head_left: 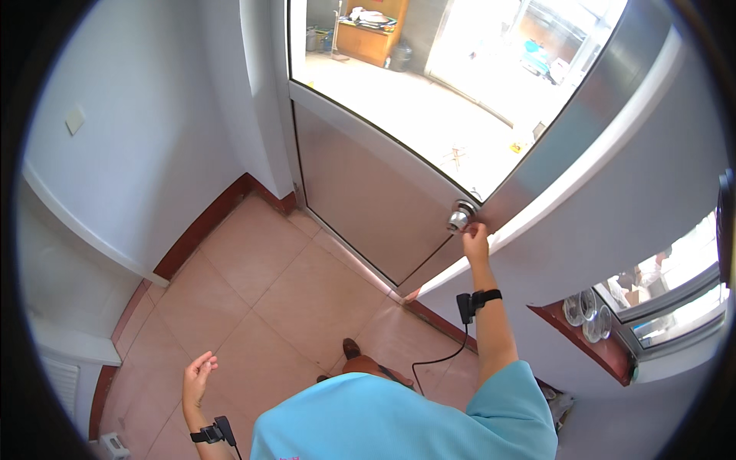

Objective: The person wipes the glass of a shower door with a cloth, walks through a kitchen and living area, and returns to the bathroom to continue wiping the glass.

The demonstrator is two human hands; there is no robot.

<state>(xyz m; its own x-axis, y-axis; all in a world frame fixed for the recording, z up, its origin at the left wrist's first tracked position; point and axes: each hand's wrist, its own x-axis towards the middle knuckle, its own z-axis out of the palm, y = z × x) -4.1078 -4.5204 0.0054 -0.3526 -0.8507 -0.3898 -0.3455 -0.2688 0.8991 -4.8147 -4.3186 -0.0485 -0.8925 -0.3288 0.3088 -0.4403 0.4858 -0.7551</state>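
Note:
A metal-framed door (368, 190) with a glass upper pane and a solid lower panel stands ahead of me. Its round silver doorknob (460, 218) sits near the right edge. My right hand (476, 244) is raised just below and right of this knob, with fingers curled; whether they grip the knob or the door's edge is not clear. Low on the left, over the tiled floor, my left hand (198, 376) hangs in the air with loosely bent fingers and nothing in it. Both wrists wear black straps with cabled devices.
To the right, a red window sill (609, 356) bears several clear glasses (586, 310). A white wall (155, 144) with a switch plate (75, 121) is on the left. Through the glass show a wooden cabinet (362, 43) and a dark water jug (401, 56).

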